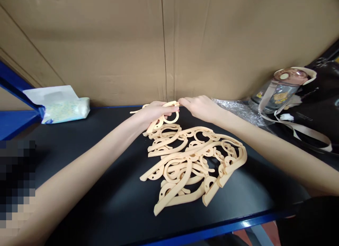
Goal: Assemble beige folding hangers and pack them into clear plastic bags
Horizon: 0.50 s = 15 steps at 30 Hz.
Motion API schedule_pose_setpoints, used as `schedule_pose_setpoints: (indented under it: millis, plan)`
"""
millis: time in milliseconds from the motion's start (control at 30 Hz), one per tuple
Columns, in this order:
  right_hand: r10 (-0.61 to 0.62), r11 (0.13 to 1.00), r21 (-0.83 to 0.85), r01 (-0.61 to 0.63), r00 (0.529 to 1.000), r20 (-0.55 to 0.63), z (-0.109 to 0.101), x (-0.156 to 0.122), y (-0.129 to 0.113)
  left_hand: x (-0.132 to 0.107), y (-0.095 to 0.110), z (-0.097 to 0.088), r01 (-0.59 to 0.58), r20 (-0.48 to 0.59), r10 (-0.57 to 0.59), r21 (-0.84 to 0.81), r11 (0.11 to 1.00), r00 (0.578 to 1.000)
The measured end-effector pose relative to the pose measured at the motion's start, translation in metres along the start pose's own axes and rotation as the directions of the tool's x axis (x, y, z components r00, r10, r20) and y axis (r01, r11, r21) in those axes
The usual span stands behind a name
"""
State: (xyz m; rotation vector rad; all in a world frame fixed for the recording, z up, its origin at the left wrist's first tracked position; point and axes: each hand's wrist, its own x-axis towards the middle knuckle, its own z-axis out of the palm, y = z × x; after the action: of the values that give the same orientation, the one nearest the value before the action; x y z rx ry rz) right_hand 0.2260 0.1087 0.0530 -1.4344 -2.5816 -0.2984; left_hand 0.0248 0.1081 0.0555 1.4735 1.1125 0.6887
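My left hand (152, 113) is wrapped around a beige plastic folding hanger (172, 104), its curved hook and one arm showing past the fingers. Close against the hanger's right end, the fingers of my right hand (200, 107) are pinched together. What lies between those fingertips is too small to make out. Below both hands, a loose pile of similar beige folding hangers (182, 154) spreads over the black tabletop (111, 189), many overlapping. Part of another beige piece sticks out to the left behind my left hand.
A soft pack of wipes or tissues (66, 110) lies at the back left. At the right are crumpled clear plastic (239, 110), a strapped drinking bottle (284, 92) and a dark bag (317, 112). Cardboard (119, 48) stands behind the table; its front edge (212, 230) is blue.
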Motion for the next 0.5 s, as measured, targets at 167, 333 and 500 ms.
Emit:
schedule_pose_setpoints:
  millis: [167, 333, 500]
  plan:
    - [0.285, 0.958, 0.031, -0.285, 0.958, 0.011, 0.022, 0.008, 0.043, -0.006, 0.001, 0.002, -0.035, -0.003, 0.035, 0.093, 0.995, 0.999]
    - [0.408, 0.912, 0.042, -0.409, 0.913, 0.023, 0.048, 0.010, 0.049, -0.002, -0.003, 0.008, -0.074, -0.013, 0.075, 0.061, 0.995, 0.997]
    - [0.547, 0.833, -0.076, -0.549, 0.836, -0.041, 0.034, -0.024, 0.048, -0.006, 0.007, 0.002, -0.139, -0.058, 0.136, -0.045, 0.989, 0.989]
